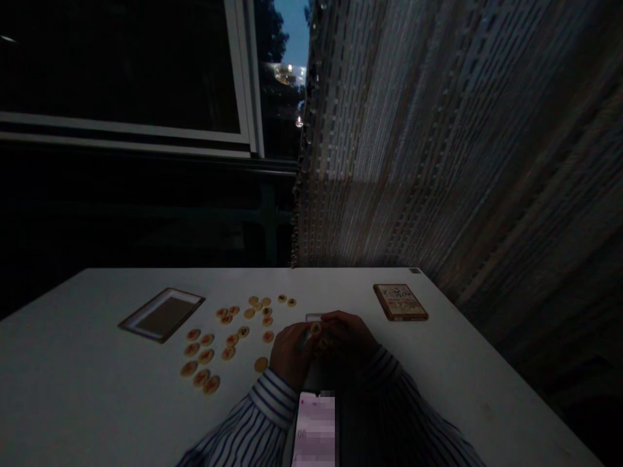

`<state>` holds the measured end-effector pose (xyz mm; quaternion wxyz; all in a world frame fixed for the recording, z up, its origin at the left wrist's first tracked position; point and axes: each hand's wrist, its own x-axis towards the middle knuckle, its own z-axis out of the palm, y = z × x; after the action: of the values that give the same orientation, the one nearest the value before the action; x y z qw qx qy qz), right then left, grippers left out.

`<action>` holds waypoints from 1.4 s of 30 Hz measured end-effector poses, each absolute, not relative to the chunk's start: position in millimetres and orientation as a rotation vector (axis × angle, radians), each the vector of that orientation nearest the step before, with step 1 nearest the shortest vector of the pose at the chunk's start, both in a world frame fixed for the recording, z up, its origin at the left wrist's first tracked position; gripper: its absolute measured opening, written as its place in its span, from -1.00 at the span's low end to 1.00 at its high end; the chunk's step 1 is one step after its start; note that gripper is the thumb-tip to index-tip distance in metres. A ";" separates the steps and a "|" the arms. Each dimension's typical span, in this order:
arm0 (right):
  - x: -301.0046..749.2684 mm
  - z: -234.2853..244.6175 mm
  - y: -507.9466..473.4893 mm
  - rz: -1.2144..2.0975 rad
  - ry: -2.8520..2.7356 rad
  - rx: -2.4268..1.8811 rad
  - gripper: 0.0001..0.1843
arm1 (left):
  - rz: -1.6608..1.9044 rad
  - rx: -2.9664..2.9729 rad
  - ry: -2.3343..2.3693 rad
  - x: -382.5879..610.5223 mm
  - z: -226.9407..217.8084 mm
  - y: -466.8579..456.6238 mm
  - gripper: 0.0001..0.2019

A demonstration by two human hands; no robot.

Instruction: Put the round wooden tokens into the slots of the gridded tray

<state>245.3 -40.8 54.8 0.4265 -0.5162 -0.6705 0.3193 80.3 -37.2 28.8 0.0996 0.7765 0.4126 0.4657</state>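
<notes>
My left hand (291,350) is closed near the middle of the white table, with a round Chinese chess piece (316,329) at its thumb and fingertips. The piece bears a dark character. Close beside it on the right, my right hand (349,332) has its fingers curled inward; what they grip, if anything, is lost in shadow. Below and between the hands lie more chess pieces (324,349), dim and partly covered. A pale-edged thing (314,318) shows just behind the fingers. To the left, several red-marked pieces (206,355) lie spread out, with some dark-marked and plain-faced ones (250,314) farther back.
An open shallow box part (127,326) rests on the table's left side. At the back right lies a flat box with printed characters (400,302). A lit phone (314,431) is at the near edge, between my forearms. A striped curtain (389,162) hangs behind, beside a window.
</notes>
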 end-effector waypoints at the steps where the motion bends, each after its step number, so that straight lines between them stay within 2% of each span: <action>1: 245.6 53.6 -41.0 0.796 -1.688 -1.272 -0.75 | 1.364 2.303 1.229 80.2 28.1 -37.7 -0.78; 12: 247.2 38.8 -45.5 0.901 -1.667 -1.129 -0.77 | 1.249 2.287 1.224 81.4 27.0 -42.2 -0.80; 23: 247.4 42.8 -54.0 0.944 -1.652 -1.138 -0.71 | 1.155 1.715 1.170 82.1 33.3 -47.7 -0.77; 36: 242.4 50.7 -57.1 0.477 -1.956 -1.195 -0.69 | 1.170 1.529 1.181 82.9 36.0 -46.8 -0.77; 42: 241.7 50.3 -54.5 0.374 -2.089 -1.283 -0.74 | 1.116 1.569 1.196 84.1 35.2 -46.9 -0.75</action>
<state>241.7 -54.5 50.3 0.3248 -0.4892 -0.7967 0.1427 84.1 -46.9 35.2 0.4238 0.6269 0.4782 0.4459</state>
